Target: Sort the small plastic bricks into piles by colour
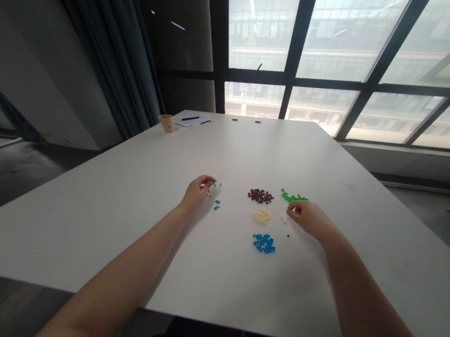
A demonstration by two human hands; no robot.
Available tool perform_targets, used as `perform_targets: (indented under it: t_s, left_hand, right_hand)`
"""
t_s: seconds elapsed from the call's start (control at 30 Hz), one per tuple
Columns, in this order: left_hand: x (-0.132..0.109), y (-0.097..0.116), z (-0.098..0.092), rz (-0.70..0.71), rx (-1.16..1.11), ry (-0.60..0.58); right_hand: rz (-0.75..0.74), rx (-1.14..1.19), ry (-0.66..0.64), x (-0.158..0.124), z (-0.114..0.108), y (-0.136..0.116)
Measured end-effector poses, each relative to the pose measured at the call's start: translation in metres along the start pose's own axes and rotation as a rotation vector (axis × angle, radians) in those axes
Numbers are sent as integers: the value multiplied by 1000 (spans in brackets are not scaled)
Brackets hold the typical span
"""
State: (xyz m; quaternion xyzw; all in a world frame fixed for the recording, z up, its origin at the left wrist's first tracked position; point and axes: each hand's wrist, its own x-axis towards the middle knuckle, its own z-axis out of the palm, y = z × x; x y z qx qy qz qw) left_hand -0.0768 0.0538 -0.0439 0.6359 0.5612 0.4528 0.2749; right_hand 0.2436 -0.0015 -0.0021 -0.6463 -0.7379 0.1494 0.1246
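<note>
My left hand (198, 191) is pinched around a small green piece (214, 184) at the left of the piles. Beside it lie a few loose blue and green pieces (217, 202). My right hand (300, 213) has its fingertips together just below the green pile (292, 197), over some small white pieces (285, 219); whatever it grips is too small to name. Between the hands are a dark brown pile (260, 196), a pale yellow pile (262, 215) and, nearer me, a blue pile (264, 243). One tiny black piece (288, 236) sits by itself.
All of this is on a long white table (203, 275). At its far left stand a paper cup (167, 123) and papers (182, 124) with a blue pen (190, 118). Two dark round discs are near the far edge. Windows and a curtain are beyond.
</note>
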Motion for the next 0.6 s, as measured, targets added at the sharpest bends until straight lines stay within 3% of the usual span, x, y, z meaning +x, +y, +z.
perform_targets:
  t_s: [0.1, 0.23, 0.4, 0.6]
  left_hand:
    - [-11, 22, 8, -109, -344, -82]
    - [-32, 53, 21, -219, -606, -223]
    - [-52, 68, 33, -205, -673, -452]
    - [-57, 63, 35, -126, -677, -591]
  right_hand:
    - [-4, 10, 35, -1, 0, -2]
    - [7, 7, 56, -2, 1, -6]
    - [2, 25, 82, -2, 3, -11]
    - [-167, 95, 174, -4, 5, -24]
